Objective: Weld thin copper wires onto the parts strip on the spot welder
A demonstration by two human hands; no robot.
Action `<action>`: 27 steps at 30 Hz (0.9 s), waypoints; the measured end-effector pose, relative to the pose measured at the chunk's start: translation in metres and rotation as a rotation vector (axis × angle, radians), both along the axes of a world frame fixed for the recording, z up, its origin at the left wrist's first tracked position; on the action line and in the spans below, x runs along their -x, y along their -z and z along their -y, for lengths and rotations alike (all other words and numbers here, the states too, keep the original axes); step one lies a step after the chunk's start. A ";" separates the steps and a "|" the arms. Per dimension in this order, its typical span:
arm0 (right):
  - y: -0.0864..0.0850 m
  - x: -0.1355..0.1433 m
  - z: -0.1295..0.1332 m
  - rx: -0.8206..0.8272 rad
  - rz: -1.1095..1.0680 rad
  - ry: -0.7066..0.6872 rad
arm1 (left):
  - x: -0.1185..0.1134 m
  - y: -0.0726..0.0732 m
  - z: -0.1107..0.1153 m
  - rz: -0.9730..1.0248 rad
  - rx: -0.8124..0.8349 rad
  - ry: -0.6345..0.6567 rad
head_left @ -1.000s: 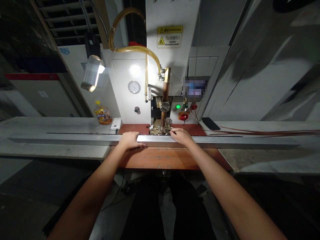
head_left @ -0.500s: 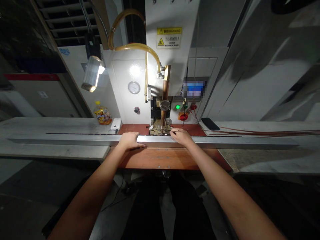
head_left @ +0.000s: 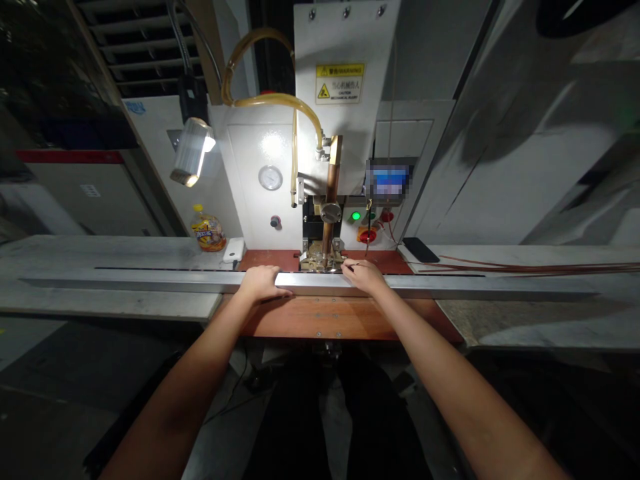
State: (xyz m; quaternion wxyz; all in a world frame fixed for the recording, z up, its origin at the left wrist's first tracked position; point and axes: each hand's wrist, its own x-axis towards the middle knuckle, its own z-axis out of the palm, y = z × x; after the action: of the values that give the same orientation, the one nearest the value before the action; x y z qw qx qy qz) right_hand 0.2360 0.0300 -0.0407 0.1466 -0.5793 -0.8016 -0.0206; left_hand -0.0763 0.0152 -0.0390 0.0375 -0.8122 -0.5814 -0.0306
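A long silvery metal bar lies crosswise in front of a machine. My left hand grips it left of centre, fingers over the top and thumb along the front face. Just right of the machine's upright copper rod, my right hand rests against the bar. Its thumb and forefinger are pinched together at the rod's lower end, where a small thin piece seems to stick out, too small to name. Brass-coloured metal parts sit around the rod's foot, partly behind the bar.
A lit lamp hangs at upper left. On the left worktop stand a bottle and a white box. A dark phone and copper-coloured rods lie to the right. The machine has a green light and red knob.
The camera view has tipped up slightly, so the machine sits a little lower in the picture. Both hands and the bar keep their places.
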 end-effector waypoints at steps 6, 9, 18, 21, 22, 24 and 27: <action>0.000 0.000 0.003 -0.008 -0.002 0.001 | 0.001 0.002 0.000 0.006 -0.012 0.004; 0.001 0.000 0.004 -0.016 0.001 0.007 | 0.001 0.003 0.001 0.004 -0.037 0.011; 0.002 0.000 0.005 -0.038 0.001 -0.008 | -0.001 0.000 0.005 0.010 -0.032 0.009; 0.000 0.000 0.005 -0.034 -0.004 -0.009 | -0.001 0.000 0.006 0.001 -0.039 -0.003; 0.000 0.000 0.006 -0.034 -0.004 -0.007 | -0.002 -0.001 0.007 -0.003 -0.045 -0.005; 0.000 0.001 0.006 -0.041 -0.001 -0.004 | -0.002 -0.001 0.008 -0.008 -0.058 -0.007; 0.000 0.001 0.006 -0.057 -0.001 -0.008 | -0.003 -0.002 0.008 -0.017 -0.078 -0.001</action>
State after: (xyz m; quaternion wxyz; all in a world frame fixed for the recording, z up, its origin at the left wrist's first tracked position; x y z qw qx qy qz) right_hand 0.2353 0.0243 -0.0409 0.1632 -0.5718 -0.8029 -0.0425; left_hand -0.0733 0.0071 -0.0371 0.0743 -0.8101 -0.5797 -0.0464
